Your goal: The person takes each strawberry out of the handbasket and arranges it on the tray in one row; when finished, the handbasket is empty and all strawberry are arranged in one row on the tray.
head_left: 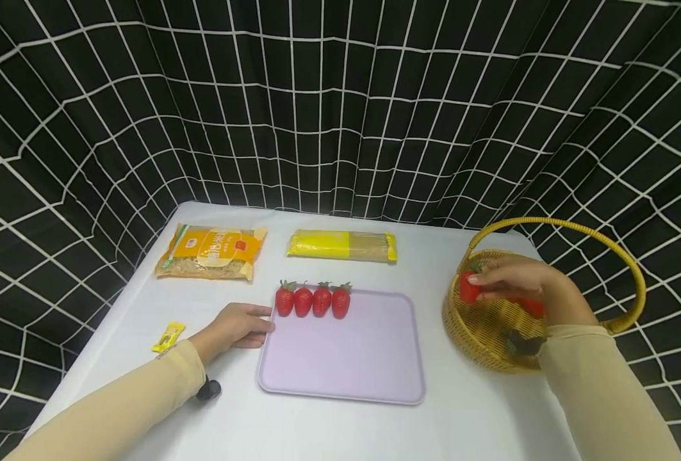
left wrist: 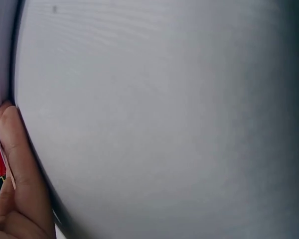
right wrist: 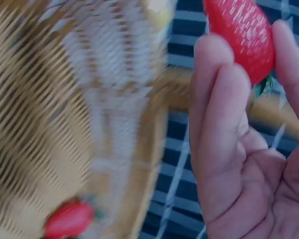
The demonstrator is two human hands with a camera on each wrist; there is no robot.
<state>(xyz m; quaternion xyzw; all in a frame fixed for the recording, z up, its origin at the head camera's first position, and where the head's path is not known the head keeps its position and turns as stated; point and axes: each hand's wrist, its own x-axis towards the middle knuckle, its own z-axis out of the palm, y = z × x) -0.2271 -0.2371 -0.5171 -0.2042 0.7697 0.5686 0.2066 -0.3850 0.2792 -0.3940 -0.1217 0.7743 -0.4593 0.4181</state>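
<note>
In the head view my right hand [head_left: 516,282] pinches a red strawberry [head_left: 469,288] with green leaves, held between thumb and fingers over the wicker basket [head_left: 452,326]. The right wrist view shows the strawberry [right wrist: 246,37] at the fingertips, leaf end toward the palm. Another strawberry [right wrist: 70,219] lies inside the basket, blurred. My left hand [head_left: 236,325] holds the left rim of the pale purple tray [head_left: 346,358], and its fingers [left wrist: 20,154] lie along that rim in the left wrist view. Several strawberries [head_left: 321,301] lie in a row at the tray's far left, leaves pointing away.
Behind the tray lie an orange food bag [head_left: 210,253] and a yellow pack of noodles [head_left: 340,245]. A small yellow packet [head_left: 169,337] is left of my left hand. The basket's tall arched handle [head_left: 605,240] rises over my right wrist. A black gridded curtain [head_left: 328,115] surrounds the white table.
</note>
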